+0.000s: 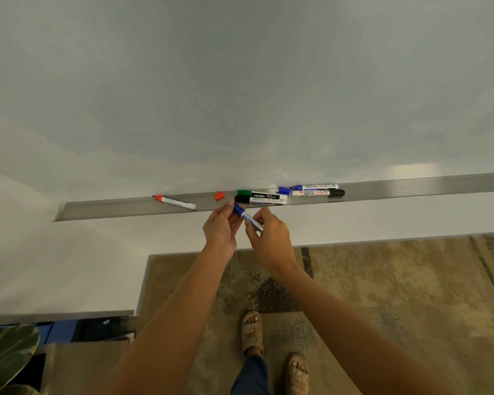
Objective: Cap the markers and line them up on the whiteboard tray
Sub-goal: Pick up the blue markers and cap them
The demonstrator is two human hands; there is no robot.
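A person stands facing a large white whiteboard point(240, 81), both bare arms stretched toward the long brushed-metal tray point(411, 188) along its lower edge. The left hand point(220, 228) curls its fingers and thumb around the blue cap end of a blue-capped white marker point(247, 216), held just in front of the tray's front lip. The right hand point(268, 238) pinches the marker's white barrel lower down; the barrel's far end is hidden behind those fingers. Whether the cap is fully seated cannot be told.

On the tray, well to the left, a white marker with a bare red tip point(174, 202) lies tilted and uncapped. Its small loose red cap point(219, 196) sits apart, to the right. Next come a green-capped marker point(258, 193) and, touching it in front, a black-capped marker point(260, 199), side by side. Further right a loose blue cap point(283, 190) rests beside an uncapped blue-tipped marker point(314, 187) and a silver marker with a black end point(318, 193). Their printed labels are too small to read fully.

Below, two sandalled feet stand on a mottled brown carpet point(397, 280). A green leaf point(7, 352) is cut off at the lower left corner.
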